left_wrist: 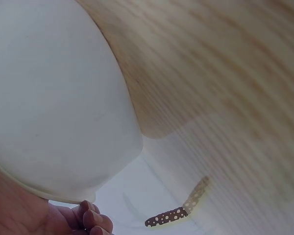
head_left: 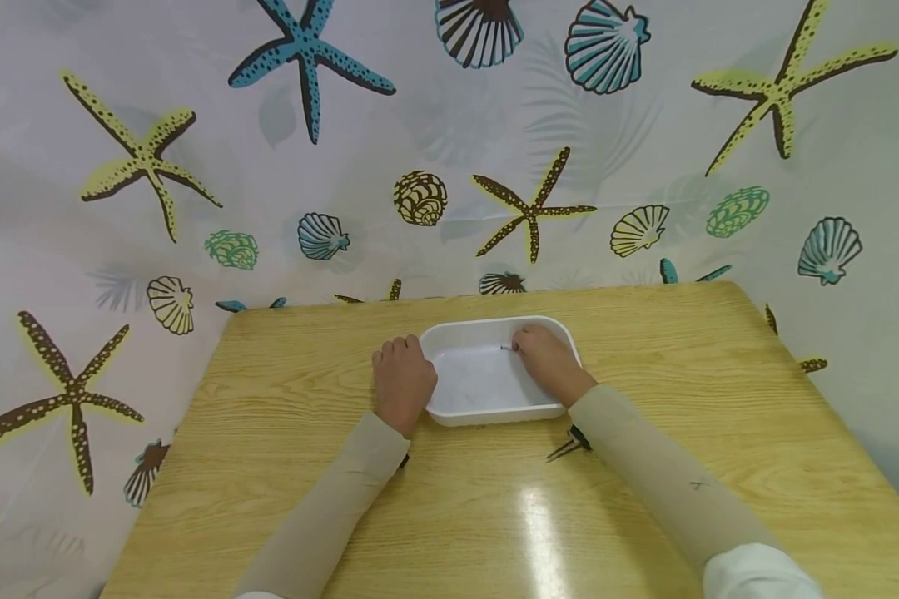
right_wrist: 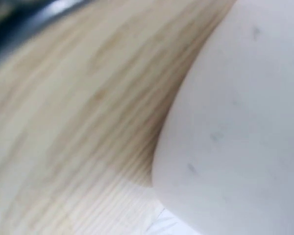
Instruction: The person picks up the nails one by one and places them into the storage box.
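A white, rounded rectangular tray (head_left: 468, 378) sits on the wooden table. My left hand (head_left: 403, 378) grips its left rim. In the left wrist view the tray's outer wall (left_wrist: 59, 93) fills the upper left, with curled fingers (left_wrist: 95, 220) at the rim. My right hand (head_left: 547, 359) reaches over the right side into the tray. Its fingertips pinch a small, thin stick-like piece (head_left: 505, 348) with a dark end; most of it is hidden. The right wrist view shows only the tray's outside (right_wrist: 235, 127), faintly marked, and no hand.
Under the right forearm is a dark object with two thin prongs (head_left: 567, 447); its kind is unclear. The wooden table (head_left: 307, 366) extends around the tray. Behind it hangs a pale cloth (head_left: 374, 150) printed with starfish and shells.
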A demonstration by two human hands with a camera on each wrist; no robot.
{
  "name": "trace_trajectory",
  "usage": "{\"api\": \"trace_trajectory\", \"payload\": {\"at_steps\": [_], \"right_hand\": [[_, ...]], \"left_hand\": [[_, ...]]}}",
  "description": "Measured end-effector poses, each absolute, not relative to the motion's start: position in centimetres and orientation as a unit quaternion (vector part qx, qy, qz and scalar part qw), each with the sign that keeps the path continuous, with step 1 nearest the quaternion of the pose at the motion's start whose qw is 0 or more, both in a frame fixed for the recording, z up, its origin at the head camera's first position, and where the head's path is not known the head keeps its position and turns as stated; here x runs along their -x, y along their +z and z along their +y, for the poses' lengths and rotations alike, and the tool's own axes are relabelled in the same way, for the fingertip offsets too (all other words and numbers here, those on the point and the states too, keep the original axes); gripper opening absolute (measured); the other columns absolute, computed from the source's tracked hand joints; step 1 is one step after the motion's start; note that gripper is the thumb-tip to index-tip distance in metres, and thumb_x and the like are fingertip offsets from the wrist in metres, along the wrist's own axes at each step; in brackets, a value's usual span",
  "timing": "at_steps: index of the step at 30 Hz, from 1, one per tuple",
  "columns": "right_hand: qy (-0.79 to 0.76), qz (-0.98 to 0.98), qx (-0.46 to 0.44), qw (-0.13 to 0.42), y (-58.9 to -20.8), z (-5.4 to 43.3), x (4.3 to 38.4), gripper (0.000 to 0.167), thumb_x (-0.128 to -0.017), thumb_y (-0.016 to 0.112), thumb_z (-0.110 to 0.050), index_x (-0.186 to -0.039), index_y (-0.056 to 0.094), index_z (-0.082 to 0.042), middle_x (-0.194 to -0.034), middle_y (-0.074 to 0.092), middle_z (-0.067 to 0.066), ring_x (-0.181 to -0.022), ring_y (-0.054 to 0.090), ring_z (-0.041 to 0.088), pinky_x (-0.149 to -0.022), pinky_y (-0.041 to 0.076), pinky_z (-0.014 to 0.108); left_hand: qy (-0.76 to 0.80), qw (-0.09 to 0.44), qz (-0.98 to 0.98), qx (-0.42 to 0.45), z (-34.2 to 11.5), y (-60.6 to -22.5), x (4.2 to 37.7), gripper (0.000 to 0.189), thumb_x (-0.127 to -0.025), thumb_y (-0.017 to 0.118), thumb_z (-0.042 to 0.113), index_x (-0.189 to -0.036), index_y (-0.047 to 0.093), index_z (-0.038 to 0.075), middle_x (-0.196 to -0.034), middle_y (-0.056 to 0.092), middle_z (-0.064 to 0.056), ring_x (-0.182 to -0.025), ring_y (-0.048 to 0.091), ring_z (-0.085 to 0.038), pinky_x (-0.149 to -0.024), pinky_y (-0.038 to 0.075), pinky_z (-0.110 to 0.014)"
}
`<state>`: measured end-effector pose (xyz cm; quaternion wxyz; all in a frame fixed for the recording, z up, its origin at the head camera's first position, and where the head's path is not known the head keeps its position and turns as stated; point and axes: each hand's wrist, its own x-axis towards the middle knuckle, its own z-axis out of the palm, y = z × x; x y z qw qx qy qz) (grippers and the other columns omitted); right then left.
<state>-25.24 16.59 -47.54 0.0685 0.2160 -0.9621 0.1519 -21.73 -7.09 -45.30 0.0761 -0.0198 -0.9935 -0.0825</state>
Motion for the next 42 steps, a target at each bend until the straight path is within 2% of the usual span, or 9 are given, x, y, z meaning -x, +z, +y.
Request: {"api": "trace_trajectory", "payload": {"at_steps": [15, 24, 34, 37, 42], "right_hand": [[0.118, -0.968, -0.207, 0.084, -47.8, 16.4, 25.3, 0.009, -0.086, 0.056, 0.0, -0.086, 0.065, -0.001, -0.087, 0.062, 0.011, -0.083, 0.058, 0.024, -0.075, 0.046, 0.034], [0.109, -0.973, -0.192, 0.064, -47.4, 16.2, 25.1, 0.008, -0.086, 0.057, -0.001, -0.086, 0.066, -0.001, -0.087, 0.062, 0.01, -0.084, 0.057, 0.023, -0.076, 0.046, 0.034], [0.132, -0.973, -0.183, 0.05, -47.1, 16.2, 25.0, 0.007, -0.085, 0.061, -0.004, -0.09, 0.066, -0.001, -0.09, 0.061, 0.01, -0.087, 0.057, 0.023, -0.078, 0.046, 0.035], [0.138, -0.971, -0.185, 0.061, -47.1, 16.4, 24.9, 0.005, -0.085, 0.061, -0.006, -0.087, 0.065, -0.002, -0.087, 0.06, 0.01, -0.085, 0.056, 0.023, -0.077, 0.045, 0.036], [0.143, -0.964, -0.196, 0.113, -46.8, 16.4, 24.8, 0.009, -0.086, 0.061, -0.01, -0.084, 0.064, -0.003, -0.084, 0.06, 0.009, -0.083, 0.057, 0.024, -0.077, 0.045, 0.037]], "left_hand": [[-0.086, 0.082, -0.993, 0.025, -7.3, -45.5, 21.8, 0.022, -0.089, 0.043, 0.015, -0.098, 0.056, 0.0, -0.092, 0.056, -0.014, -0.085, 0.049, -0.029, -0.075, 0.035, -0.041], [-0.085, 0.074, -0.993, 0.021, -7.2, -45.5, 21.8, 0.025, -0.089, 0.043, 0.017, -0.102, 0.056, 0.0, -0.095, 0.056, -0.014, -0.088, 0.05, -0.029, -0.076, 0.035, -0.041], [-0.09, 0.071, -0.993, 0.02, -7.2, -45.2, 21.7, 0.022, -0.089, 0.041, 0.016, -0.098, 0.055, 0.0, -0.09, 0.054, -0.013, -0.084, 0.048, -0.028, -0.075, 0.034, -0.04], [-0.092, 0.061, -0.994, 0.019, -7.1, -45.2, 21.6, 0.022, -0.09, 0.041, 0.016, -0.099, 0.054, 0.001, -0.091, 0.054, -0.013, -0.084, 0.047, -0.027, -0.075, 0.034, -0.04], [-0.089, 0.064, -0.994, 0.019, -7.1, -45.0, 21.6, 0.023, -0.089, 0.041, 0.016, -0.099, 0.055, 0.0, -0.092, 0.055, -0.014, -0.085, 0.048, -0.028, -0.075, 0.034, -0.04]]}}
